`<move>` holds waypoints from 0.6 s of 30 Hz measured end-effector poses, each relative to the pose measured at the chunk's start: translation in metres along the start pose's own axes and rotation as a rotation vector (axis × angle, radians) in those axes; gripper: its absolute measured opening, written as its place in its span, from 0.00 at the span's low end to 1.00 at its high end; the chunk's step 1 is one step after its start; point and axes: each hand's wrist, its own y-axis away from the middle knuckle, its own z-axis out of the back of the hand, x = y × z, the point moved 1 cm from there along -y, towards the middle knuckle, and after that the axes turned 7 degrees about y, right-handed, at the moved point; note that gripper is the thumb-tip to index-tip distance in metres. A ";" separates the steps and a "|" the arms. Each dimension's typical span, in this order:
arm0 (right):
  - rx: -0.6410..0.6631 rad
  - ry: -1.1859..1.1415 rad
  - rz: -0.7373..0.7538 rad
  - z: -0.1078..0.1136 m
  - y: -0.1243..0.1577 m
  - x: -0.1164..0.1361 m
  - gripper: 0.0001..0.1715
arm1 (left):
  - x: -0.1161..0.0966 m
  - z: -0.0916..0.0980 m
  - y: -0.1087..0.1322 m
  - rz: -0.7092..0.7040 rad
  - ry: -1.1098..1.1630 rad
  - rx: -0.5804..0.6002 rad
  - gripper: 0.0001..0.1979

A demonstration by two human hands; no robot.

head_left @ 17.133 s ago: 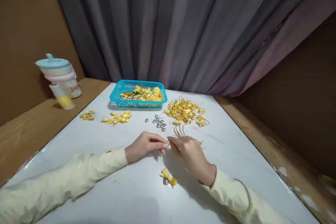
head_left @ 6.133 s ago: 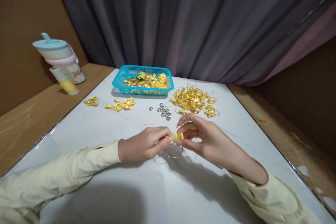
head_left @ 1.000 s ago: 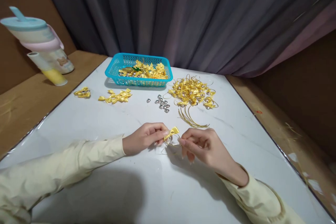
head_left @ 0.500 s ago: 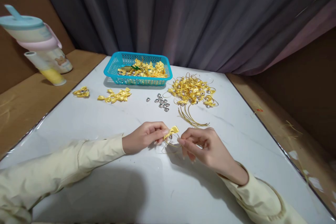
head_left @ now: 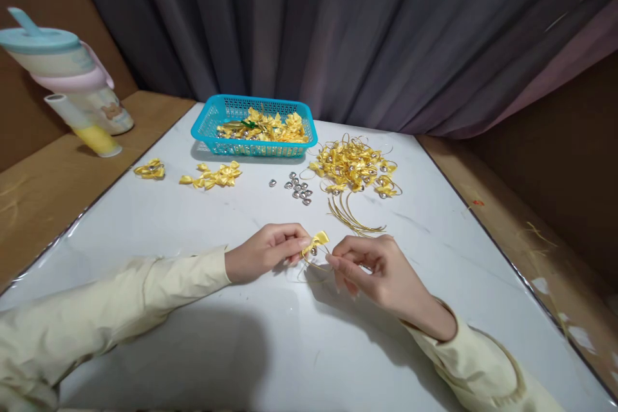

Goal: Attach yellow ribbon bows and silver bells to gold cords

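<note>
Between thumb and fingers, my left hand (head_left: 273, 251) pinches a yellow ribbon bow (head_left: 318, 239) above the table. A small silver bead (head_left: 314, 251) hangs just under the bow. A thin gold cord (head_left: 313, 264) loops from the bow across to my right hand (head_left: 369, 267), whose thumb and forefinger are closed on it. Beyond the hands lie several silver beads (head_left: 297, 187), a bundle of cut gold cords (head_left: 350, 215) and a heap of finished-looking yellow bows with cords and beads (head_left: 350, 164).
A blue basket (head_left: 253, 150) holding yellow bows stands at the back of the white table (head_left: 212, 354). Loose bows (head_left: 215, 176) and a small bow cluster (head_left: 150, 169) lie at left. A tumbler (head_left: 58, 71) and a yellow-white tube (head_left: 84, 127) stand on the brown side ledge.
</note>
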 end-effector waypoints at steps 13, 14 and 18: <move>-0.003 -0.014 -0.010 -0.001 0.000 0.000 0.11 | 0.000 0.001 0.000 -0.004 -0.010 0.004 0.13; 0.000 -0.014 -0.012 -0.001 0.000 0.001 0.11 | 0.000 0.001 0.000 -0.002 -0.013 0.005 0.13; -0.002 -0.004 -0.014 0.000 0.000 0.000 0.11 | 0.000 0.001 0.001 -0.007 -0.014 0.000 0.13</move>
